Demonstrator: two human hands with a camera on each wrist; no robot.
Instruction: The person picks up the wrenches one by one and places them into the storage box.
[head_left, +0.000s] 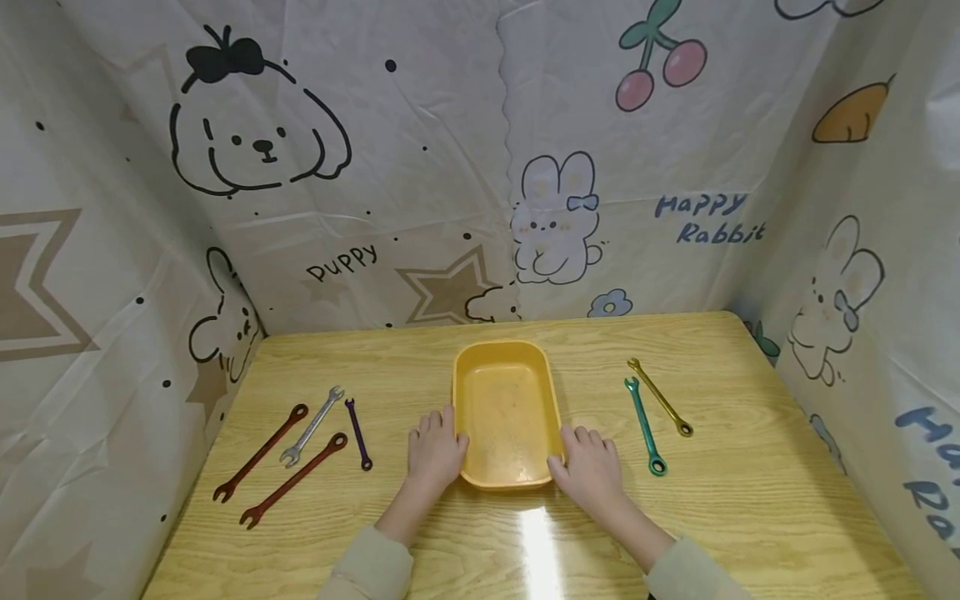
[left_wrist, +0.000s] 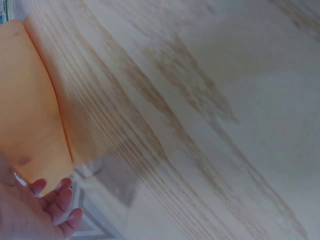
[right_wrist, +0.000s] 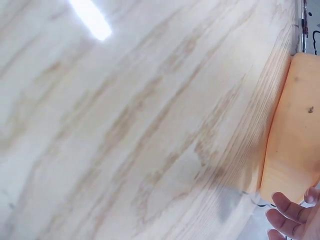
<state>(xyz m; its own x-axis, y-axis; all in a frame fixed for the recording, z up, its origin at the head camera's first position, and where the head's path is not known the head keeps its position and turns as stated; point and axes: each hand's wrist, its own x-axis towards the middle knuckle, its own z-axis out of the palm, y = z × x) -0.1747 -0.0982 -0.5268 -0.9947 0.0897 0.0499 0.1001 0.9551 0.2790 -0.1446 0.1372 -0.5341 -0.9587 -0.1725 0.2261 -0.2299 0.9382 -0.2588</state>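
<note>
A yellow rectangular plastic tray [head_left: 508, 400] rests on the wooden table with nothing in it. My left hand [head_left: 437, 450] grips its left side near the front, thumb over the rim and fingers along the outside. Opposite it, my right hand [head_left: 591, 468] holds the right side the same way. Both wrist views catch the tray's outer wall, on the left wrist side [left_wrist: 30, 100] and on the right wrist side [right_wrist: 292, 135], with curled fingertips below it.
Left of the tray lie a silver wrench [head_left: 313, 427], a purple wrench [head_left: 358, 435] and two red wrenches, one outer [head_left: 261, 454] and one nearer [head_left: 294, 482]. On the right are a green wrench [head_left: 646, 427] and a gold wrench [head_left: 660, 397]. Printed cloth [head_left: 420, 208] surrounds the table.
</note>
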